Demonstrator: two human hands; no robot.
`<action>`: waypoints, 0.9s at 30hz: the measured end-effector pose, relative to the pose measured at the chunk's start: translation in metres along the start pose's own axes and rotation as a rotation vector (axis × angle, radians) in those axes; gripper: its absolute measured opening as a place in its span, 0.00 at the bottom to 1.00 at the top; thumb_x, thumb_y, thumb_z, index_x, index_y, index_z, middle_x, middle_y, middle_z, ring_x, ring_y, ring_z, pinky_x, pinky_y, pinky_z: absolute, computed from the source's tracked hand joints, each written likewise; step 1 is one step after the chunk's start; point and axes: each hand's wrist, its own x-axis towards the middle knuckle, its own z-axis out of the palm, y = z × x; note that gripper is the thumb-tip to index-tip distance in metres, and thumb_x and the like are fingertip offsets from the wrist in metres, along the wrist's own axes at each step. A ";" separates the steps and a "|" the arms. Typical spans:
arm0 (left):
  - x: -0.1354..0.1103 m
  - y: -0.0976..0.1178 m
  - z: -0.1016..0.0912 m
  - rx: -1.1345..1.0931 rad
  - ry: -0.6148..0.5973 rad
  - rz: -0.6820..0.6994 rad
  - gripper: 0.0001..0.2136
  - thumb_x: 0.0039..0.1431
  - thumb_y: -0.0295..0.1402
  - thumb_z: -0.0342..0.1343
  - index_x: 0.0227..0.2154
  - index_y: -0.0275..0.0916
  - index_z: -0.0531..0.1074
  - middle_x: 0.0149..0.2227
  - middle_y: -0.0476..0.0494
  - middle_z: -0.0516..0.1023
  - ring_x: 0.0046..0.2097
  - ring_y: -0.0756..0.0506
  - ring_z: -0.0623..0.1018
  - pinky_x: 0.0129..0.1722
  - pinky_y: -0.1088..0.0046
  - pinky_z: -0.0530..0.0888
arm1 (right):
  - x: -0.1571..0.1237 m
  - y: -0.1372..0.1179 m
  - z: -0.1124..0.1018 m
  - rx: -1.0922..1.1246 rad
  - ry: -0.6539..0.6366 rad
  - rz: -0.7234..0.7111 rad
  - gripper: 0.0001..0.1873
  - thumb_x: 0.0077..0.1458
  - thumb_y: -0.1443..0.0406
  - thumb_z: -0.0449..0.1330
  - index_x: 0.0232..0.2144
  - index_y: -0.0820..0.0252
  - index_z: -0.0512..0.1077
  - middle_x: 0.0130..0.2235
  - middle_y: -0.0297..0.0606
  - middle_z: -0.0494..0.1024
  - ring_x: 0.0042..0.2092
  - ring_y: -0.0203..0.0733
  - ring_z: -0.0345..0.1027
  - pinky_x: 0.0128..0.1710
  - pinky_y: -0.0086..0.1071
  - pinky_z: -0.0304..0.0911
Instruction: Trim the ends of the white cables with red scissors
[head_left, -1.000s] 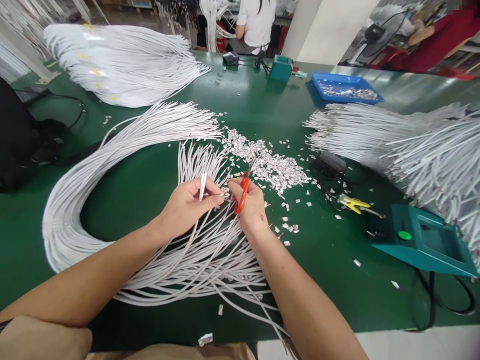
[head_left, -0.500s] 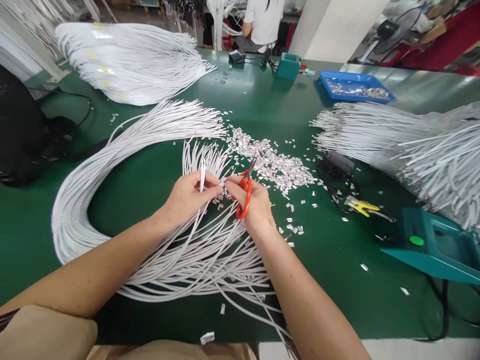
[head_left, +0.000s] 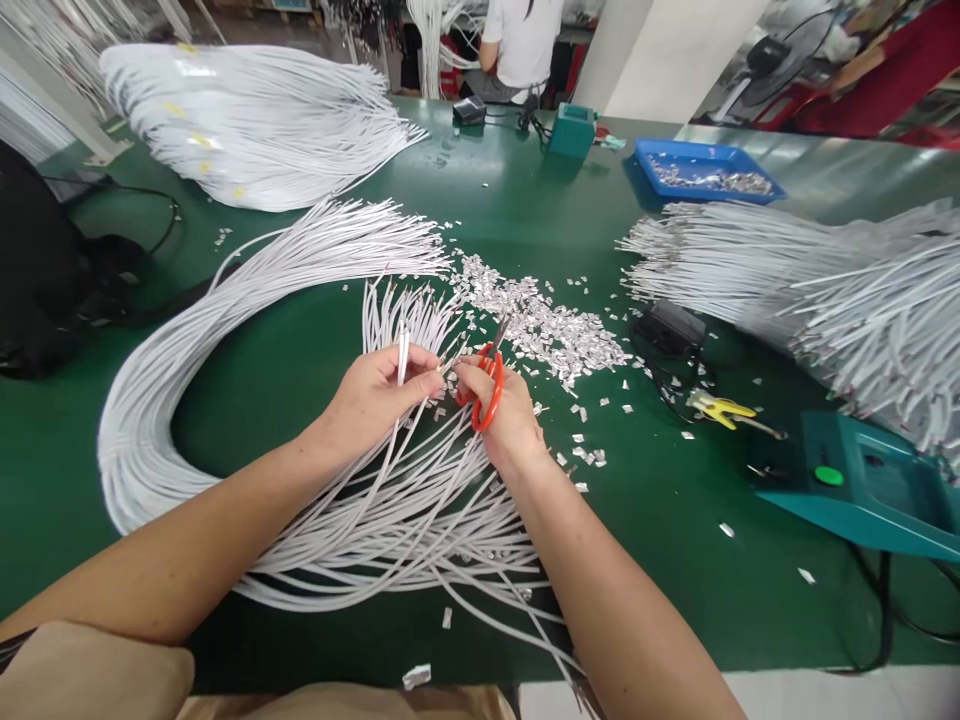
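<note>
My left hand (head_left: 371, 400) is closed, thumb against fingers, on a white cable (head_left: 403, 358) whose upper part stands up from the grip. Close beside it, my right hand (head_left: 516, 425) holds red-handled scissors (head_left: 496, 392), their blades pointing up and away. The right thumb and forefinger are pinched together by the cable's tip; whether they grip it is too small to tell. Beneath both hands spreads a loose bunch of white cables (head_left: 390, 545). Behind them lies a heap of small silvery foil scraps (head_left: 559, 335).
A curved cable bundle (head_left: 139, 400) lies left, with a larger bundle (head_left: 247, 120) behind. On the right are more cables (head_left: 735, 255), yellow-handled pliers (head_left: 721, 411) and a teal device (head_left: 855, 500). A blue tray (head_left: 649, 160) holds scraps. Across the table sits a person (head_left: 523, 45).
My right hand has drawn slightly away from the left, leaving a small gap between the fingertips. The scissors have turned a little in the right hand. My left hand keeps its hold.
</note>
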 end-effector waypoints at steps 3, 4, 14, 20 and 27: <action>0.002 -0.004 0.000 -0.176 -0.061 -0.067 0.09 0.53 0.35 0.63 0.34 0.38 0.73 0.27 0.50 0.77 0.31 0.49 0.77 0.37 0.71 0.73 | -0.002 -0.004 0.001 -0.049 0.035 -0.062 0.12 0.42 0.58 0.68 0.20 0.59 0.72 0.19 0.26 0.66 0.26 0.33 0.56 0.31 0.31 0.55; 0.003 -0.005 0.000 -0.214 -0.065 -0.075 0.09 0.53 0.35 0.64 0.35 0.38 0.73 0.28 0.50 0.77 0.31 0.49 0.77 0.36 0.71 0.73 | -0.004 -0.007 0.001 -0.078 0.052 -0.085 0.12 0.43 0.58 0.67 0.20 0.59 0.72 0.20 0.27 0.67 0.26 0.33 0.57 0.32 0.31 0.55; 0.003 -0.005 -0.002 -0.225 -0.128 -0.020 0.20 0.58 0.34 0.60 0.53 0.43 0.71 0.28 0.52 0.75 0.31 0.50 0.75 0.32 0.74 0.70 | -0.007 -0.017 -0.003 -0.287 -0.017 -0.151 0.10 0.47 0.59 0.63 0.28 0.60 0.77 0.30 0.33 0.78 0.32 0.36 0.66 0.36 0.31 0.61; 0.002 -0.001 -0.002 -0.108 -0.159 -0.049 0.23 0.57 0.37 0.60 0.56 0.42 0.68 0.32 0.49 0.77 0.36 0.48 0.76 0.38 0.71 0.72 | -0.004 -0.017 -0.011 -0.494 0.057 -0.319 0.08 0.48 0.60 0.62 0.25 0.60 0.75 0.27 0.31 0.74 0.29 0.35 0.63 0.34 0.31 0.59; 0.001 -0.002 0.003 0.132 -0.283 -0.051 0.19 0.62 0.46 0.50 0.45 0.37 0.75 0.36 0.44 0.76 0.34 0.48 0.72 0.35 0.70 0.69 | -0.006 -0.023 -0.011 -0.356 0.083 -0.420 0.07 0.49 0.61 0.64 0.26 0.58 0.78 0.28 0.31 0.73 0.31 0.34 0.63 0.37 0.31 0.61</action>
